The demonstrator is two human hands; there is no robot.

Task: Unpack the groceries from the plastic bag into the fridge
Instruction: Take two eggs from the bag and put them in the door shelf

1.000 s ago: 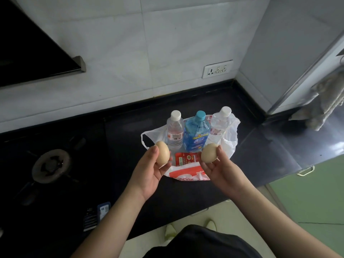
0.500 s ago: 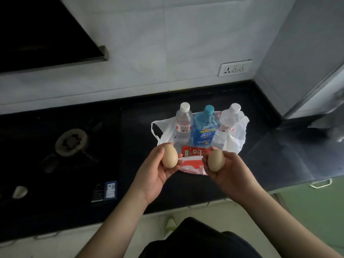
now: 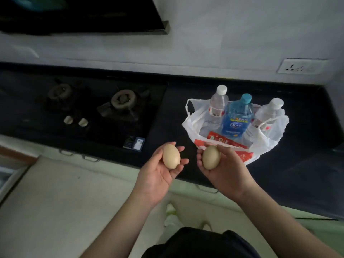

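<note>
My left hand (image 3: 158, 174) holds a beige egg (image 3: 171, 156) in its curled fingers, palm up, over the counter's front edge. Just to its right, my right hand (image 3: 225, 174) grips a second beige egg (image 3: 211, 157). Behind my right hand a white plastic bag (image 3: 193, 120) sits open on the black counter (image 3: 297, 164). In it stand two clear water bottles (image 3: 216, 107) (image 3: 266, 118) with white caps and a blue bottle (image 3: 237, 118) between them. A red and white packet (image 3: 227, 141) lies at the bag's front. The fridge is out of view.
A black gas hob (image 3: 119, 108) with two burners fills the counter's left half, under a dark range hood (image 3: 83, 15). A wall socket (image 3: 299, 66) sits at the right on the white wall. Pale floor (image 3: 65, 202) lies below the counter.
The view has swung left, so the hob now fills the left and the bag sits further right. Both hands have drawn back from the bag toward me, each still holding its egg.
</note>
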